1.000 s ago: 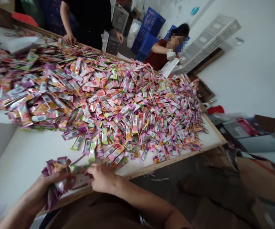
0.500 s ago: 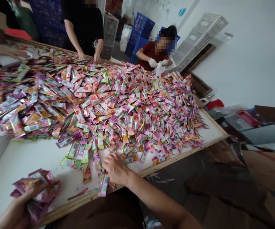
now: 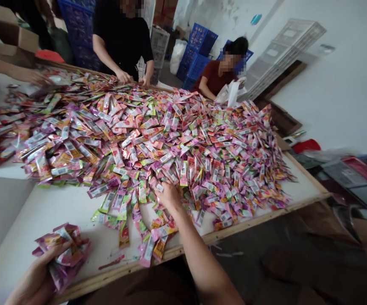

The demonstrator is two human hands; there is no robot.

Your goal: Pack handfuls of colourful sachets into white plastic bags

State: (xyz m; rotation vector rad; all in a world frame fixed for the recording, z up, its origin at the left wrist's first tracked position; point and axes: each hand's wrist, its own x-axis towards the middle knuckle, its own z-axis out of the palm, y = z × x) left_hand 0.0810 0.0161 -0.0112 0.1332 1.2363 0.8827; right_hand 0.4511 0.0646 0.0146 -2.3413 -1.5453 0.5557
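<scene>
My left hand (image 3: 45, 269) is closed around a bunch of small stick packets (image 3: 70, 254), mostly purple and pink, held over the table's near left edge. Out in front, my right hand (image 3: 170, 197) reaches into the near side of a big heap of mixed packets (image 3: 145, 127). Its fingers pinch a pink and white stick packet (image 3: 157, 185), lifted slightly off the heap; whether more packets are under the fingers is hidden. Several loose packets, one of them purple with a white label (image 3: 147, 250), lie below my right forearm near the wooden rim.
A white table (image 3: 15, 237) with a wooden rim (image 3: 247, 223) carries the heap. Two co-workers (image 3: 120, 38) (image 3: 213, 78) stand across it, and another person's arm (image 3: 18, 72) reaches in at left. Blue crates (image 3: 202, 38) stand behind; cardboard lies on the floor at right.
My right hand has moved from the near edge forward into the heap and now pinches a packet. Packets it covered lie exposed by the rim. My left hand keeps its bunch.
</scene>
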